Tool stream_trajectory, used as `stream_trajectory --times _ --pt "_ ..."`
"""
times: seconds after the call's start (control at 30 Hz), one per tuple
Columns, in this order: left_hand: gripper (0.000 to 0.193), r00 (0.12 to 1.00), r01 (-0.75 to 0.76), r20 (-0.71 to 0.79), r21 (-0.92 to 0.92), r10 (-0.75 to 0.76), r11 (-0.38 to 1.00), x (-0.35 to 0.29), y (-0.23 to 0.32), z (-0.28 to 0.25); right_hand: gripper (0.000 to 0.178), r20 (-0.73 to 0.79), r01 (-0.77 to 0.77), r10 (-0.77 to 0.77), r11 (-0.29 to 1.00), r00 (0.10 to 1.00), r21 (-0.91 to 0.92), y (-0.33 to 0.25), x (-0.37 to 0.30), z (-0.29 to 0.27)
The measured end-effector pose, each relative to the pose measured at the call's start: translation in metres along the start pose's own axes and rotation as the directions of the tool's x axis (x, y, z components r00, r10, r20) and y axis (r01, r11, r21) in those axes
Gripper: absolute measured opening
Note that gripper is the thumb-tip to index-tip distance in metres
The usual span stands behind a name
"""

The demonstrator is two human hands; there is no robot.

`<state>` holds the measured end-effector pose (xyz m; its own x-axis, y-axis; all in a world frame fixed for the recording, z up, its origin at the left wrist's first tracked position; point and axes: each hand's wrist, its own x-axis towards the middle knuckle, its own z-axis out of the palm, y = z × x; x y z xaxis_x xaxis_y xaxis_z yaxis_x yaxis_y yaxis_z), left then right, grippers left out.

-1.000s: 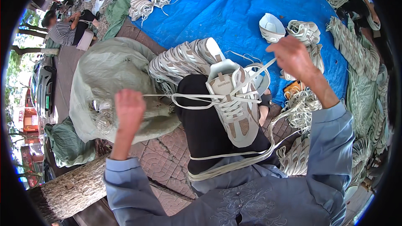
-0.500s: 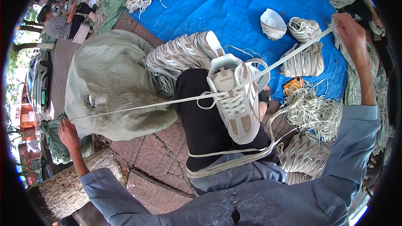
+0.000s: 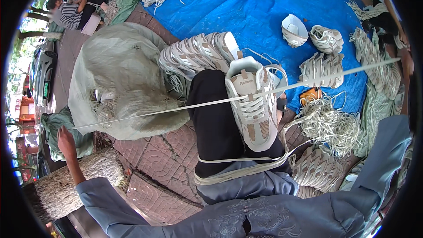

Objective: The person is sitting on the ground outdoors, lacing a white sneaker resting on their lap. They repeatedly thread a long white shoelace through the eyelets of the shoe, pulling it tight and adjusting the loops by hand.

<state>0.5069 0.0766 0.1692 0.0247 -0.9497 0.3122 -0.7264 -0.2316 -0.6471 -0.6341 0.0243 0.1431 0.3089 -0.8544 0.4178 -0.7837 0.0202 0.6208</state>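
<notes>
A pale flat shoelace (image 3: 352, 71) is stretched across the whole view, slanting up to the right between my hands. My left hand (image 3: 67, 142) is closed on its far left end, beside a dark green sack. At the right rim, partly dark and cut off, my right hand (image 3: 408, 65) grips the other end. Under the taut lace, a beige and white sneaker (image 3: 260, 132) rests on my lap, toe toward me. Laces cross over its lower front, and the stretched lace passes over its upper front. A bundle of loose laces (image 3: 233, 175) lies looped across my thighs.
Rows of nested sneakers (image 3: 194, 55) stand beyond my knees, with more shoes (image 3: 324, 68) on the blue tarp (image 3: 246, 9). A tangled lace heap (image 3: 330, 123) lies at right. A pale sack (image 3: 128, 79) and a log (image 3: 75, 185) are at left; another person (image 3: 70, 15) sits far left.
My right hand has moved outward to the right rim, drawing the lace longer and straighter over the sneaker. My left hand has shifted slightly left. The view has shifted a little.
</notes>
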Motion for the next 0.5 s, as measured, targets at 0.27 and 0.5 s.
stream_trajectory --times 0.27,0.5 --pt "0.008 0.927 0.358 0.287 -0.488 -0.240 0.796 0.003 0.024 0.019 0.010 0.286 -0.023 0.008 0.999 0.958 0.049 -0.062 -0.027 0.036" --pt "0.012 0.648 0.746 0.673 -0.466 -0.356 0.475 -0.077 0.060 0.110 0.013 0.421 0.190 -0.197 0.980 0.885 0.060 -0.141 -0.056 0.028"
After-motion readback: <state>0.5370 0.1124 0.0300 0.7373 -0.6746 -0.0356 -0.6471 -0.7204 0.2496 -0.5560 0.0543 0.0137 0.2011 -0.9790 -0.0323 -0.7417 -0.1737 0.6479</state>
